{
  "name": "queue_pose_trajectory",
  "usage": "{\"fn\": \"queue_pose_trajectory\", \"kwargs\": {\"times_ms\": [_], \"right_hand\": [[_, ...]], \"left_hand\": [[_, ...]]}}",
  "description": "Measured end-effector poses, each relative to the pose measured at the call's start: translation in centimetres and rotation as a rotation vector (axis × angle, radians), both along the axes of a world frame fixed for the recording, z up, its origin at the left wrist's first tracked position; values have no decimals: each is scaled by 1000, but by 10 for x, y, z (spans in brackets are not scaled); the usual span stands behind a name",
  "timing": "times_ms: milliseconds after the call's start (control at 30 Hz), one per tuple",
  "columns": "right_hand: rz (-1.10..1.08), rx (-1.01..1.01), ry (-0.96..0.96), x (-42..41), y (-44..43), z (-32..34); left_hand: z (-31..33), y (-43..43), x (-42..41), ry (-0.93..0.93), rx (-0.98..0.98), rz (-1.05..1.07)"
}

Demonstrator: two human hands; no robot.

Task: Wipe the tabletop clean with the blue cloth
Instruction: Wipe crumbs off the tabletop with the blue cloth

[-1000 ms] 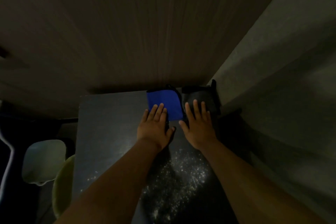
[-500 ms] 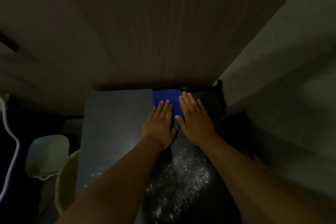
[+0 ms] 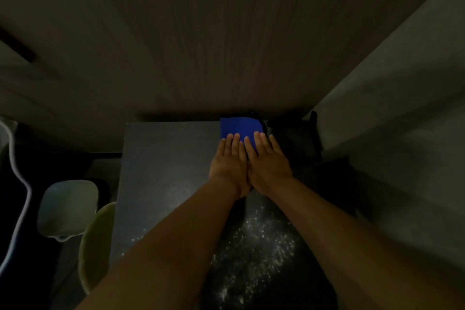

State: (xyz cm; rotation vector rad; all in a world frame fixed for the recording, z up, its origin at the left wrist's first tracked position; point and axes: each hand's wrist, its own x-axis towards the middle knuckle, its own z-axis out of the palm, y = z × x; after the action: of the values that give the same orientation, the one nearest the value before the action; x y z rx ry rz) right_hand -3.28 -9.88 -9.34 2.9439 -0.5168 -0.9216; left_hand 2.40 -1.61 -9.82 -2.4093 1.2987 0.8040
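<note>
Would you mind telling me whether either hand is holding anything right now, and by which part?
Neither grips anything. The left hand and right hand lie flat, side by side, fingers pressing on the near part of the blue cloth.

The blue cloth looks soft and matt; the table is dark, smooth, dusted with white powder; the wall shows wood grain.

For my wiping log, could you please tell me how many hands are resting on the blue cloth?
2: the left hand and right hand lie flat, side by side, on the blue cloth at the table's far edge.
</note>
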Motion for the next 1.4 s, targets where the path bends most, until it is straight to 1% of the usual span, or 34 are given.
{"fn": "queue_pose_trajectory", "kwargs": {"times_ms": [100,267,467,533,767,967,1167,1400], "right_hand": [[-7,-9,39,5,5,3],[-75,37,72,12,11,10],[-218,161,57,17,16,1],[-236,191,41,18,19,0],[-217,228,17,40,49,0],[-214,185,89,56,61,8],[-239,171,104,58,64,6],[-201,180,56,66,84,1]], "left_hand": [[1,4,4,-7,-6,-6],[7,9,12,26,-9,-18],[14,13,19,56,-6,-8],[14,15,21,49,2,-6],[18,45,41,26,51,30],[18,60,52,12,33,26],[17,62,54,21,14,32],[14,84,64,-2,16,55]]}}
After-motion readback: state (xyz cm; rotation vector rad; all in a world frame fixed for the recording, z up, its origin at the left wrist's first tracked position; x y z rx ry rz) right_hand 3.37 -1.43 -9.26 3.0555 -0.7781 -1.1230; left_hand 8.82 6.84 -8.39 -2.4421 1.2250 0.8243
